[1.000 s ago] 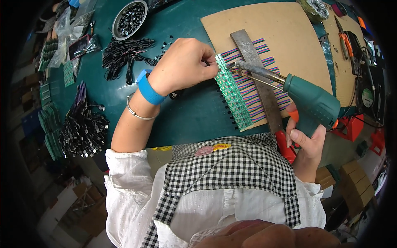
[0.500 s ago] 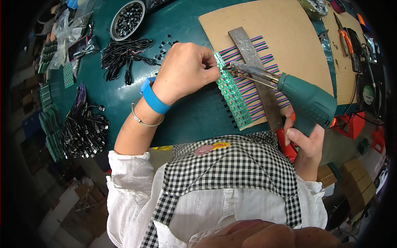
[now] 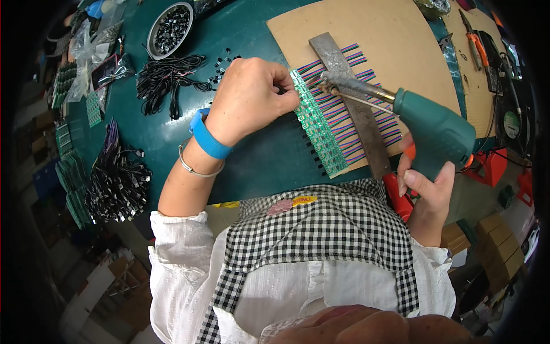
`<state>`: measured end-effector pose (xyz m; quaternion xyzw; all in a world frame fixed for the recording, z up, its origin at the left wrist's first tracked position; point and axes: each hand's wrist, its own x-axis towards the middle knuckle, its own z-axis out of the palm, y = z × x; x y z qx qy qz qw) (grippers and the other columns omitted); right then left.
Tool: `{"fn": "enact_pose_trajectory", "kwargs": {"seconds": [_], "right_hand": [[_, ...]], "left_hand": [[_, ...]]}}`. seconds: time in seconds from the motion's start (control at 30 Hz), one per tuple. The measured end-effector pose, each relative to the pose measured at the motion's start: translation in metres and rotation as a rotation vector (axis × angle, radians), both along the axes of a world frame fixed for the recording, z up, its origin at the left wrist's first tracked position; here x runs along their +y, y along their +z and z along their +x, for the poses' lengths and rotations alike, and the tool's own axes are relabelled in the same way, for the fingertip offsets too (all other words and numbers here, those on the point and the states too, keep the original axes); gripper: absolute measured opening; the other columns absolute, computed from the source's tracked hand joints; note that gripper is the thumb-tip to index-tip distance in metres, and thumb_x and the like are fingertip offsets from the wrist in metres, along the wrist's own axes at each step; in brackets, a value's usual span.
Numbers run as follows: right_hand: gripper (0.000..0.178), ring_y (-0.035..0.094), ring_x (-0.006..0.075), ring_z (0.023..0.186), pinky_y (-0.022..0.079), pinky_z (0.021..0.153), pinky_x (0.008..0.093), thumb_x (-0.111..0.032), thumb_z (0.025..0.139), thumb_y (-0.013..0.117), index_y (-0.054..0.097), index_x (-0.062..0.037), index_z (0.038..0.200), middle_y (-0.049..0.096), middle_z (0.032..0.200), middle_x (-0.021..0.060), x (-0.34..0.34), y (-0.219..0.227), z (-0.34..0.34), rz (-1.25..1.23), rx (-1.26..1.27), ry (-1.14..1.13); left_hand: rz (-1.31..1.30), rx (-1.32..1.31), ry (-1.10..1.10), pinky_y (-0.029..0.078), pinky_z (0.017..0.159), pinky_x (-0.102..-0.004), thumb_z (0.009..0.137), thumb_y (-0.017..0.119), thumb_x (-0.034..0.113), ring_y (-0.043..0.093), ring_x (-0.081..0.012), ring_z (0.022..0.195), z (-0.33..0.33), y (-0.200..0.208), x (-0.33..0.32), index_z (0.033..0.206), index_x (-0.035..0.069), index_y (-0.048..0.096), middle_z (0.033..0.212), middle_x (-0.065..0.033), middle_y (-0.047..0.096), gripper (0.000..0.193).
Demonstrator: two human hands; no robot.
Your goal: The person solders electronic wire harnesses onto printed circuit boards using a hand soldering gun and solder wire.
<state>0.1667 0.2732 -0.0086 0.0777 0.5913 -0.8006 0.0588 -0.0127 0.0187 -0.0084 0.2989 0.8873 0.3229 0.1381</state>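
Note:
My right hand (image 3: 427, 186) is wrapped round the handle of a green soldering gun (image 3: 438, 135). The gun's metal tip hangs over the coloured wires, a little to the right of the circuit board strip. My left hand (image 3: 249, 97) is closed in a pinch at the upper left edge of that green strip (image 3: 321, 129); what its fingers hold is hidden. Several small black parts stick out along the strip's left edge. Thin multicoloured wires (image 3: 349, 137) run from its right side beneath a flat metal bar (image 3: 352, 103).
Wires and bar lie on a brown board (image 3: 395, 40) upon the green table. Left of my hand are bundled black cables (image 3: 166, 80), a metal bowl (image 3: 150, 43) of small black parts and a pile of cables with plugs (image 3: 117, 183). Orange-handled pliers (image 3: 476, 49) lie far right.
The soldering gun has moved right, its tip drawing back from the strip's edge. My left hand keeps its pinch at the strip, and the whole view has shifted slightly.

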Motion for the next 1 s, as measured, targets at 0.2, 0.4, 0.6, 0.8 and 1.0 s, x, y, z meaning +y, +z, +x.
{"fn": "enact_pose_trajectory", "kwargs": {"seconds": [0.2,0.4,0.6,0.8,1.0], "right_hand": [[0.059,0.054,0.0168,0.051,0.045,0.039,0.0254,-0.011,0.075,0.070,0.040,0.0158,0.119,0.052,0.110,0.0236,-0.004,0.005,-0.006,0.025,0.023,-0.135],[0.061,0.052,0.0163,0.047,0.043,0.038,0.0245,-0.012,0.074,0.069,0.040,0.0162,0.119,0.055,0.099,0.0232,-0.011,0.009,-0.009,0.014,0.063,-0.177],[0.064,0.047,0.0133,0.043,0.041,0.037,0.0220,-0.014,0.077,0.066,0.034,0.0136,0.126,0.050,0.059,0.0096,-0.003,0.002,0.001,0.034,0.091,-0.158],[0.062,0.048,0.0148,0.043,0.041,0.039,0.0229,-0.011,0.074,0.067,0.038,0.0147,0.122,0.054,0.070,0.0155,0.003,0.003,0.001,-0.003,0.101,-0.126],[0.064,0.048,0.0146,0.043,0.041,0.040,0.0226,-0.013,0.076,0.069,0.036,0.0137,0.123,0.051,0.058,0.0108,-0.001,0.005,-0.003,0.001,0.108,-0.091]], "left_hand": [[-0.024,0.001,0.004,0.040,0.047,-0.0230,0.068,0.067,0.009,0.047,-0.0088,0.044,-0.001,0.000,0.002,0.069,-0.001,0.066,0.050,-0.0052,0.054,0.010],[-0.024,0.007,0.015,0.044,0.049,-0.0250,0.068,0.066,0.010,0.054,-0.0123,0.046,-0.001,0.001,-0.002,0.069,0.001,0.066,0.054,-0.0075,0.059,0.010],[-0.045,0.108,0.031,0.050,0.054,-0.0297,0.067,0.068,0.014,0.063,-0.0225,0.053,0.006,-0.003,-0.005,0.072,0.003,0.069,0.060,-0.0118,0.063,0.012],[0.219,-0.192,0.228,0.051,0.058,-0.0241,0.084,0.068,0.012,0.061,-0.0095,0.062,0.023,0.011,-0.044,0.092,0.000,0.070,0.074,-0.0060,0.068,0.014],[0.045,0.411,0.804,0.051,0.065,-0.0347,0.082,0.065,0.014,0.065,-0.0263,0.072,-0.017,-0.031,-0.133,0.084,0.005,0.070,0.080,-0.0126,0.068,0.010]]}}
